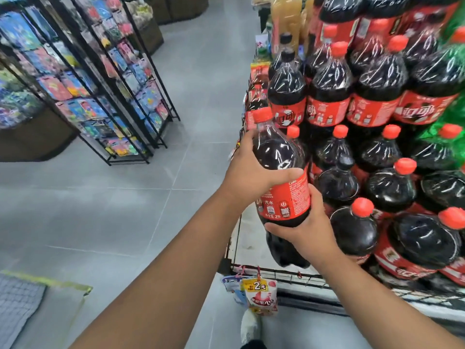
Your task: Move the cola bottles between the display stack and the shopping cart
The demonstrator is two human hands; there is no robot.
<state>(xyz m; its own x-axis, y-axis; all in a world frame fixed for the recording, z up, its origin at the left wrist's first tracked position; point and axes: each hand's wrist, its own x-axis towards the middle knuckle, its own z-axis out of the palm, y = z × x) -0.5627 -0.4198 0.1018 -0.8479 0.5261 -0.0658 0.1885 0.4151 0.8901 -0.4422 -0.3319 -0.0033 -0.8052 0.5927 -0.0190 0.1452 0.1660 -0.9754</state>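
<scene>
We hold the cola bottle (pixel 281 157) nearly upright, with the left hand (pixel 247 172) wrapped round its shoulder and the right hand (pixel 305 231) curled under its label. The display stack (pixel 377 149) stands just right of the fingers (pixel 273 227). We should lift clear of neighbouring caps (pixel 293 131), supporting the weight from below.

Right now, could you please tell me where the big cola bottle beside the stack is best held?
With both hands: left hand around its shoulder from the aisle side, right hand around the body below the label from the near side. The cola bottle is wide and smooth, and stacked bottles crowd its right.
</scene>
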